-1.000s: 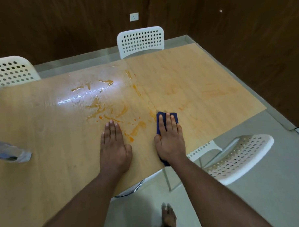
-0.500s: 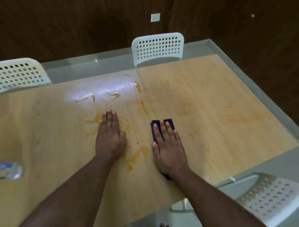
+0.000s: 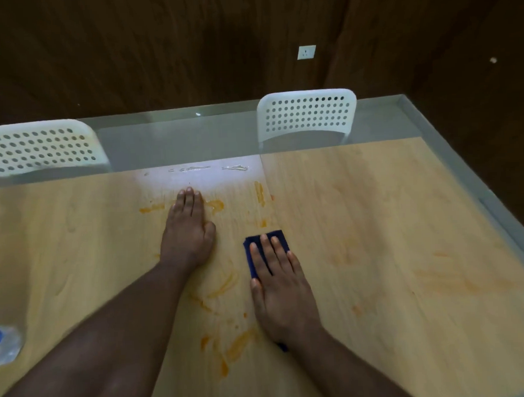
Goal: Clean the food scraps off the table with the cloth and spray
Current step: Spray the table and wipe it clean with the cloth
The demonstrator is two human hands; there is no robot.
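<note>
We press our right hand [image 3: 284,290], fingers straight, on the soft folded dark-blue cloth [image 3: 258,252] mid-way across the light wooden table [image 3: 376,223]. Limp and light, it likely needs flat palm pressure. Our left hand [image 3: 188,231] rests flat among orange smears [image 3: 237,346].

Both forearms are reaching forward over the table [image 3: 376,223]. The left hand [image 3: 188,236] is lying flat on it, fingers straight and together. The right hand [image 3: 281,290] is pressing down nearer its front edge, fingers straight.
</note>
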